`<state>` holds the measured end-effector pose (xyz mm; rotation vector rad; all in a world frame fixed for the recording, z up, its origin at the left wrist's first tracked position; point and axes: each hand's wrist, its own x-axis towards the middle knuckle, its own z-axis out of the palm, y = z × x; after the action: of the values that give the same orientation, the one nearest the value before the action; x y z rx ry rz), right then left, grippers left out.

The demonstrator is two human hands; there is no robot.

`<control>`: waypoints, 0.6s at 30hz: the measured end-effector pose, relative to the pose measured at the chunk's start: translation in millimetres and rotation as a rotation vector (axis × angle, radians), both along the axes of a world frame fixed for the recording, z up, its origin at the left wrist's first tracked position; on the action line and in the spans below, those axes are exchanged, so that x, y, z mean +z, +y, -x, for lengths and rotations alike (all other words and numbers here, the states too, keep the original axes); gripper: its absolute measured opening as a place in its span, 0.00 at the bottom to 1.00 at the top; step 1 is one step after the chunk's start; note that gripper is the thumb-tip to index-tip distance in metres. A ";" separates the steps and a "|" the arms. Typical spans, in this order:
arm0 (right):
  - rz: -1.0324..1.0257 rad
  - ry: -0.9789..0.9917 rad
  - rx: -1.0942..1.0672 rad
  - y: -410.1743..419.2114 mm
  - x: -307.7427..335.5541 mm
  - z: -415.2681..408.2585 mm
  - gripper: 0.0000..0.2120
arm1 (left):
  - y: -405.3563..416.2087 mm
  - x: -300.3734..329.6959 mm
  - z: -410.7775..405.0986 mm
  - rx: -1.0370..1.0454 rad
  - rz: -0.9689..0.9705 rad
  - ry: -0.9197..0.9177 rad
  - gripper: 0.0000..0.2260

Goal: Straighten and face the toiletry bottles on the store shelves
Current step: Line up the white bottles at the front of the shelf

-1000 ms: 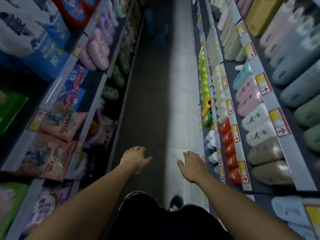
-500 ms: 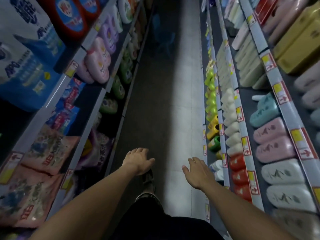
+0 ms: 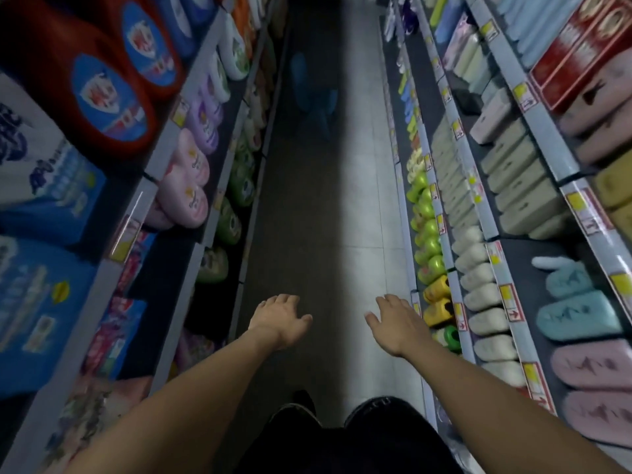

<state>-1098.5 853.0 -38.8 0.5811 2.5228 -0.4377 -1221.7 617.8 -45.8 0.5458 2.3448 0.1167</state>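
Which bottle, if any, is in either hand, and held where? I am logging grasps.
None. The left hand and right hand hang open over the aisle floor, fingers relaxed, touching no bottle.

Nothing's actually reading clearly here; the yellow-and-red shelf price tags (image 3: 510,301) and red detergent jug labels (image 3: 102,97) are showing up blurred.

Glossy red plastic detergent jugs (image 3: 102,87) carry shiny blue labels. The smooth pale-pink plastic bottles (image 3: 186,196) look satiny. Grey floor tiles (image 3: 362,206) look matt; the shelf-edge price strips (image 3: 509,295) are glossy plastic.
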 end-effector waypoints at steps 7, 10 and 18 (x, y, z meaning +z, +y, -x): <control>-0.010 0.004 0.004 61.6 2.7 94.6 0.30 | 55.4 0.0 100.8 -0.018 0.020 0.038 0.32; -0.016 0.005 0.027 101.3 -2.4 136.5 0.30 | 91.4 -2.2 145.2 -0.010 0.029 0.048 0.32; -0.006 0.020 0.088 218.1 0.6 251.1 0.31 | 198.5 7.4 246.3 0.020 0.048 0.068 0.32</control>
<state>-1349.6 1071.1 -38.2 0.4676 2.5580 -0.4051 -1468.0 816.3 -38.3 0.5104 2.4134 0.0521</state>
